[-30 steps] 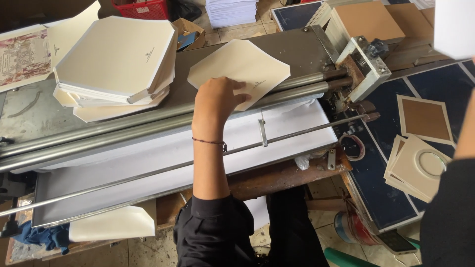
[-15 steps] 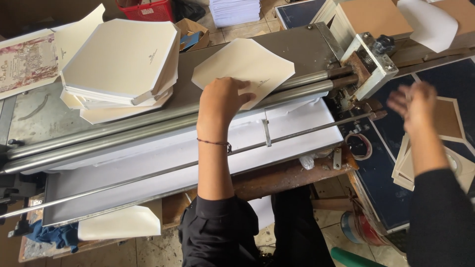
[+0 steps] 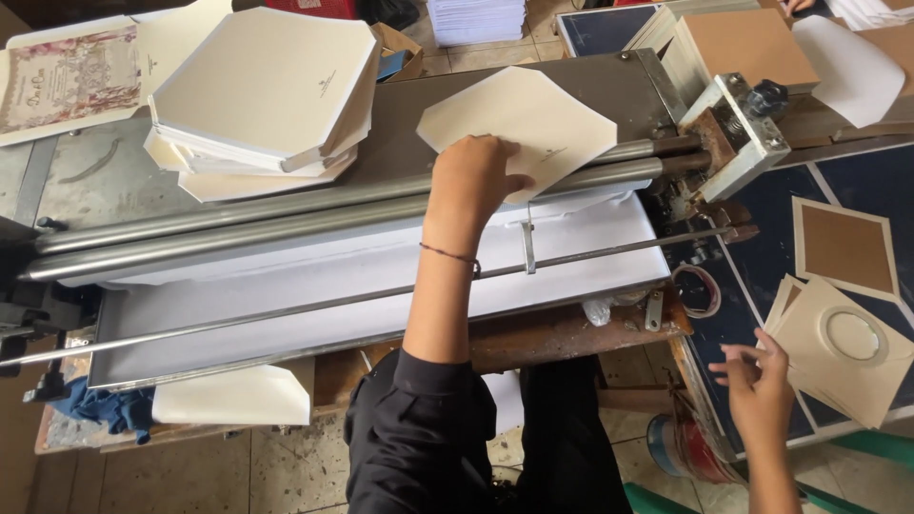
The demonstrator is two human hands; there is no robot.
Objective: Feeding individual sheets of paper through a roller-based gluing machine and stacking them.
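on the grey metal bed behind the steel rollers (image 3: pixel 314 214), the cream die-cut card sheet (image 3: pixel 533 119) lies flat, its near edge at the nip. left hand (image 3: pixel 473 171) presses on it, fingers together and flat. right hand (image 3: pixel 757 381) hangs open beside the cream sheets with round cutout (image 3: pixel 843 347), holding nothing. best to feed square, fingertips kept back from the rollers.
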